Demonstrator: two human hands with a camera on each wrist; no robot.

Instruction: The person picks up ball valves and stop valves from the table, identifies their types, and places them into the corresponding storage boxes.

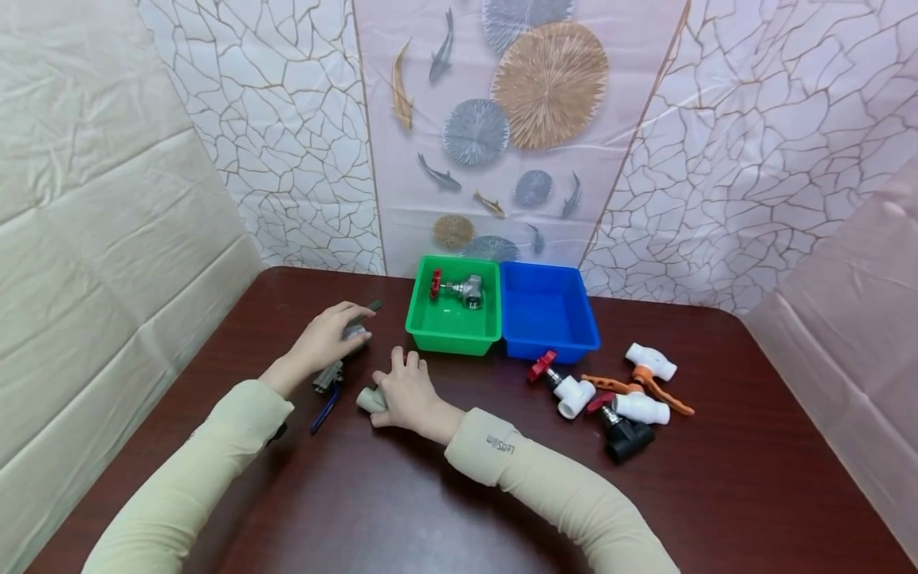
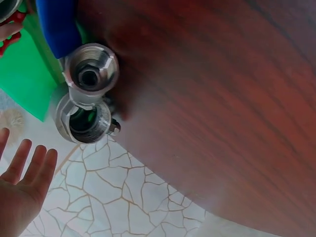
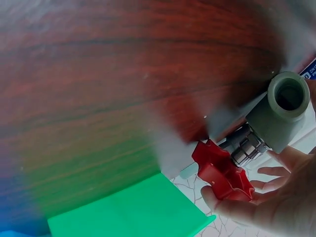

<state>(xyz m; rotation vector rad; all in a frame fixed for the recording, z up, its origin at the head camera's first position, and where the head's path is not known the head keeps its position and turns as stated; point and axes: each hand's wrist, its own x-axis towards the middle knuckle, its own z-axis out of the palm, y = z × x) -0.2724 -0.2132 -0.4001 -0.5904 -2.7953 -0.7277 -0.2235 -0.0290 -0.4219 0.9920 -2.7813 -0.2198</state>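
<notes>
One grasp looks made, right hand point(image 1: 412, 396) holding grey valve point(image 3: 269, 121); left hand point(image 1: 324, 338), apparently spread, needs closing on metal valve point(image 1: 355, 329).

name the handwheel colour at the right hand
Red handwheel, best seen in the right wrist view.

A makeshift booth, it seems: patterned sheeting point(image 1: 301, 119) hangs round three sides of a wood-grained table point(image 1: 746, 478)

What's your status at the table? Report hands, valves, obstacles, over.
Left hand over metal valve, contact unclear. Right hand gripping grey valve. Green tray just beyond, nothing visible between.
</notes>
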